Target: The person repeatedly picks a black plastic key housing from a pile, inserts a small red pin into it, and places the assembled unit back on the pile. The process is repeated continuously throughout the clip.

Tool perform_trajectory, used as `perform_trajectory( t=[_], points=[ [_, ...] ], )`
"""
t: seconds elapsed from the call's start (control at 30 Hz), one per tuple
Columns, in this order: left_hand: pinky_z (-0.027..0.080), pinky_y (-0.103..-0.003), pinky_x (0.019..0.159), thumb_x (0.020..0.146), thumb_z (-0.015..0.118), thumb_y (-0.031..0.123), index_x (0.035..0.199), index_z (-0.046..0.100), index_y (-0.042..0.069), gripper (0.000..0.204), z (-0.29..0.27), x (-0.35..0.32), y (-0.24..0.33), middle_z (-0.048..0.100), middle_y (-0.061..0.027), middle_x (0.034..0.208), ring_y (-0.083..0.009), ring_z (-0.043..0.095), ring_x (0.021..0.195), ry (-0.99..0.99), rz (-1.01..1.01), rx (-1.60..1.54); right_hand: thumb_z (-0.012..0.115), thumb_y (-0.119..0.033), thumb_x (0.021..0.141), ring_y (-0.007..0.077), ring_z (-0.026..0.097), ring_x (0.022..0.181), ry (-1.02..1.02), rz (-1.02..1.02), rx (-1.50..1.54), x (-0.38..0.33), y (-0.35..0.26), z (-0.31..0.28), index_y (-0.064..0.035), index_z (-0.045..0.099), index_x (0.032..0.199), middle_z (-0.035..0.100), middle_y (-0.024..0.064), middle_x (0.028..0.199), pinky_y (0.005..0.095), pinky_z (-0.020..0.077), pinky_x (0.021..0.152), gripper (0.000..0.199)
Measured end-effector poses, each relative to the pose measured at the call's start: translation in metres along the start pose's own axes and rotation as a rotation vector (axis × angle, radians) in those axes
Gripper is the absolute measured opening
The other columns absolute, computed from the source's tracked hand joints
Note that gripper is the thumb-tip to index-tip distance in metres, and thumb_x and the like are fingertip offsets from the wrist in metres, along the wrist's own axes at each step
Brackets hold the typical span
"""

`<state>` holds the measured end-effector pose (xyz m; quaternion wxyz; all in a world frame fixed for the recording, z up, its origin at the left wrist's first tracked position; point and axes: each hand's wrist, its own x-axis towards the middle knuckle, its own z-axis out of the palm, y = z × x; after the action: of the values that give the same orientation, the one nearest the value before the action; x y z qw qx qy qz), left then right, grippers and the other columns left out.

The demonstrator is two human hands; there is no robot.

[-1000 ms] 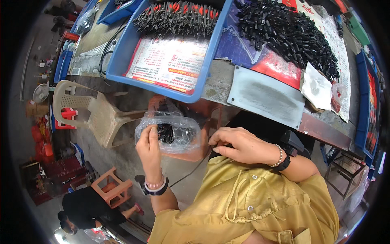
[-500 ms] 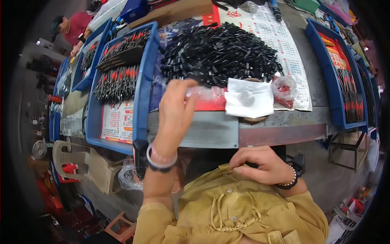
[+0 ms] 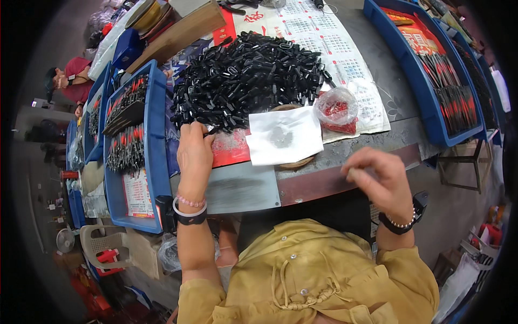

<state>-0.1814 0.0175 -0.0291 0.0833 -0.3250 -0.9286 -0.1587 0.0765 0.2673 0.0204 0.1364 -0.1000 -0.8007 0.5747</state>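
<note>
My left hand [image 3: 195, 154] is at the near left edge of a heap of small, shiny black loop-shaped pieces [image 3: 248, 75]. Its fingers are bent down into the pieces with the thumb drawn close; what they grip, if anything, is hidden. Off the bench's front edge, my right hand [image 3: 380, 178] is raised with thumb and forefinger curled together. Anything in that pinch is too small to make out. Between the hands, a white sheet [image 3: 283, 137] with a grey patch covers part of a round brown object [image 3: 297, 163]. Beside it lies a clear bag of small red pieces [image 3: 337, 110].
Blue trays with rows of black-and-red tools stand left [image 3: 162, 129] and right [image 3: 440, 127]. A wooden block [image 3: 178, 35] and a blue box [image 3: 128, 48] sit at the back left. Printed paper [image 3: 345, 59] lies under the heap. A person [image 3: 75, 78] is at the far left.
The view has shifted over the bench. My left hand has come to the heap's near left edge. My right hand has risen from my lap and moved right, toward the bench edge.
</note>
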Motion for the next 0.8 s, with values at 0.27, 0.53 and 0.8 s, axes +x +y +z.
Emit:
perform_trajectory(
  t=[0.27, 0.53, 0.8],
  points=[
    [0.050, -0.028, 0.069, 0.093, 0.057, 0.007, 0.104, 0.054, -0.004, 0.016, -0.042, -0.042, 0.051, 0.066, -0.0152, 0.095, -0.0166, 0.064, 0.079, -0.102, -0.266, -1.133, 0.061, -0.002, 0.082, 0.0268, 0.063, 0.076, 0.234, -0.206, -0.548, 0.058, 0.018, -0.016, 0.0018, 0.063, 0.092, 0.064, 0.0151, 0.084, 0.0307, 0.0485, 0.071, 0.011],
    [0.054, -0.027, 0.079, 0.093, 0.056, 0.005, 0.127, 0.049, -0.007, 0.037, -0.045, -0.067, 0.075, 0.063, -0.0168, 0.111, -0.0181, 0.066, 0.090, -0.590, -0.459, -1.753, 0.058, -0.009, 0.078, 0.0371, 0.060, 0.077, -0.168, 0.008, -0.956, 0.105, 0.032, 0.000, 0.0003, 0.064, 0.081, 0.062, 0.0176, 0.080, 0.0432, 0.0476, 0.070, 0.012],
    [0.057, -0.027, 0.074, 0.084, 0.065, -0.002, 0.109, 0.051, 0.000, 0.029, -0.041, -0.077, 0.082, 0.060, -0.0114, 0.100, -0.0205, 0.067, 0.086, -0.621, -0.533, -1.864, 0.058, -0.010, 0.075, 0.0381, 0.059, 0.075, -0.195, 0.009, -1.008, 0.111, 0.032, 0.007, 0.0008, 0.056, 0.072, 0.061, 0.0185, 0.073, 0.0441, 0.0468, 0.066, 0.011]
  ],
)
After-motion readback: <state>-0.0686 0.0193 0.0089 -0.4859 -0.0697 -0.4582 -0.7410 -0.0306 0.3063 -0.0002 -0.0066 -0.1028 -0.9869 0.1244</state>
